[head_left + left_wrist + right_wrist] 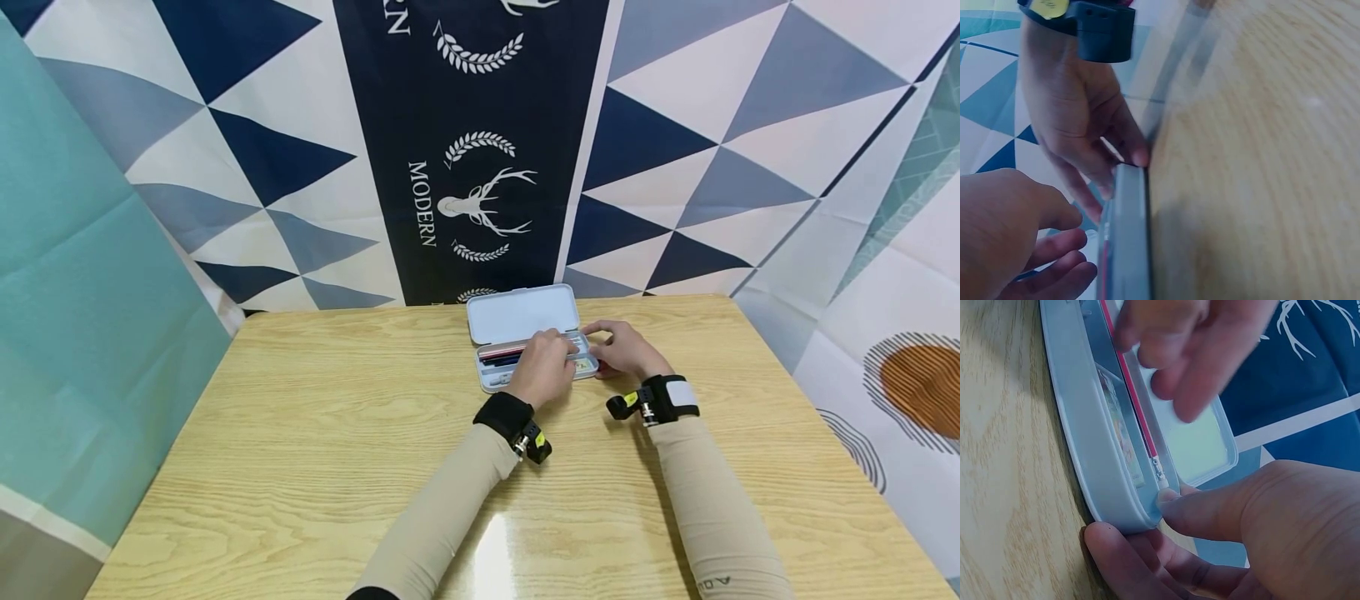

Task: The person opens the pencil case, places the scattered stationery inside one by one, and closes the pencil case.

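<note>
A light blue pencil case (523,315) lies with its lid raised near the table's back edge. Pencils, one of them red (1138,403) with a white eraser end, lie along its rear compartment. In its front compartment sits a small item with coloured print (1124,434); its kind is unclear. My right hand (626,350) grips the case's right end, thumb at the rim and fingers around the outside. Over the open case hovers my left hand (543,367), fingers loosely bent, with nothing visible in them; in the right wrist view it is blurred.
The wooden table (315,433) extends to the left and in front of the case. Behind it hangs a patterned cloth (480,108), close to the raised lid. Each wrist wears a black strap with a small camera.
</note>
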The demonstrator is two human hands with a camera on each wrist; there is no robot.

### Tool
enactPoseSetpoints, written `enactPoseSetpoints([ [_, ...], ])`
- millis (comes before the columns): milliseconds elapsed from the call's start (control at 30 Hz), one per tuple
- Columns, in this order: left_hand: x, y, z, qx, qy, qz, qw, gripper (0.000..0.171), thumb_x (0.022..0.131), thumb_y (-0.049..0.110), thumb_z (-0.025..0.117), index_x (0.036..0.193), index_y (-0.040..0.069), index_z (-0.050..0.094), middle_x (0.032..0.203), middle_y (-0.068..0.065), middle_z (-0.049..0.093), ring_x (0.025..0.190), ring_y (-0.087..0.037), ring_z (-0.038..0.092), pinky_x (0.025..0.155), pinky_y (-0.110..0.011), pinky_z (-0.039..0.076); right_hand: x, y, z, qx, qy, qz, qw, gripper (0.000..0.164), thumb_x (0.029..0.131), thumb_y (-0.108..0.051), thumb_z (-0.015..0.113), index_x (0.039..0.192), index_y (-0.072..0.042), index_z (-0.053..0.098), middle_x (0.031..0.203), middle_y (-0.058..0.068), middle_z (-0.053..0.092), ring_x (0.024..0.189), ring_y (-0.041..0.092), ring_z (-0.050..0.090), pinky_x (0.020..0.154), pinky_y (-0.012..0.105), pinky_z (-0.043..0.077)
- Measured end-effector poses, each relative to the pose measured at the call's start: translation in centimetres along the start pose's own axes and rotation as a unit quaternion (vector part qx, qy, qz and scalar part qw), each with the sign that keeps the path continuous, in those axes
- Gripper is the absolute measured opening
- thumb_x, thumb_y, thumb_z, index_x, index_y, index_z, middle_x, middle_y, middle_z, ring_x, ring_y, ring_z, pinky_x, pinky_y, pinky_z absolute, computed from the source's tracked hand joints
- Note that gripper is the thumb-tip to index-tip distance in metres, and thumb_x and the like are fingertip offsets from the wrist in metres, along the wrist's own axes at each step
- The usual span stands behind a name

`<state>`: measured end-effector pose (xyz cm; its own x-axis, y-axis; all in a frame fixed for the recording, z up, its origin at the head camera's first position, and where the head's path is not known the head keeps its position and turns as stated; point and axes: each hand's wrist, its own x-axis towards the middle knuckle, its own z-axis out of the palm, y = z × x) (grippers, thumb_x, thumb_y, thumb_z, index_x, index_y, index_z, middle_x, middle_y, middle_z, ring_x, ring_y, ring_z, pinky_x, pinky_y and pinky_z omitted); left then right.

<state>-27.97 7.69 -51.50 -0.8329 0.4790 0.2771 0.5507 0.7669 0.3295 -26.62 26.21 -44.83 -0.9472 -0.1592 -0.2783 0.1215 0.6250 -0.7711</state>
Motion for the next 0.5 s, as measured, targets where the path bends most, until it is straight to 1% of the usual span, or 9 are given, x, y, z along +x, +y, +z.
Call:
enactPoseSetpoints([
  [133,0.3,-0.5,-0.1,-0.009,0.018,0.011,0.9997,0.031,0.103,0.016,0.072,0.130,0.021,0.087,0.122,0.000,0.082,0.117,-0.019,0.075,0.105,-0.034,0.062,0.0,0.1,0.0,0.001,-0.001,-0.002,1.000,0.050,0.111,-0.005,0.058,0.160,0.002,0.055,0.103,0.019,0.071,0.077,0.016,0.074,0.069,0.029,0.068],
  [267,0.1,-1.0,-0.5,-0.037,0.018,0.011,0.9991,0.032,0.104,0.018,0.071,0.133,0.021,0.085,0.124,-0.001,0.081,0.119,-0.021,0.074,0.104,-0.034,0.062,0.0,0.1,0.1,-0.002,0.000,-0.002,1.000,0.050,0.111,-0.004,0.058,0.161,0.002,0.054,0.103,0.020,0.070,0.077,0.015,0.074,0.069,0.029,0.068],
  [300,-0.4,-0.4,-1.5,-0.033,0.018,0.006,0.9993,0.032,0.104,0.019,0.071,0.133,0.020,0.085,0.124,-0.002,0.081,0.119,-0.022,0.074,0.103,-0.035,0.063,0.0,0.1,0.1,-0.002,0.000,-0.002,1.000,0.050,0.111,-0.004,0.058,0.161,0.002,0.055,0.104,0.020,0.070,0.077,0.015,0.073,0.069,0.029,0.068],
  [333,-0.6,-0.4,-1.9,-0.036,0.014,0.002,0.9992,0.033,0.105,0.021,0.071,0.135,0.022,0.084,0.125,-0.001,0.080,0.119,-0.021,0.073,0.102,-0.034,0.063,0.0,0.1,0.1,-0.003,0.000,-0.002,1.000,0.050,0.111,-0.005,0.058,0.161,0.002,0.054,0.105,0.021,0.070,0.077,0.015,0.074,0.069,0.029,0.068],
  [500,-1.3,-1.3,-2.7,-0.066,0.016,-0.002,0.9977,0.033,0.105,0.025,0.072,0.137,0.026,0.083,0.126,0.002,0.079,0.117,-0.019,0.070,0.100,-0.033,0.061,-0.1,0.0,0.0,-0.007,0.001,0.000,1.000,0.050,0.112,-0.005,0.057,0.161,0.002,0.055,0.110,0.024,0.071,0.078,0.017,0.074,0.070,0.029,0.068],
])
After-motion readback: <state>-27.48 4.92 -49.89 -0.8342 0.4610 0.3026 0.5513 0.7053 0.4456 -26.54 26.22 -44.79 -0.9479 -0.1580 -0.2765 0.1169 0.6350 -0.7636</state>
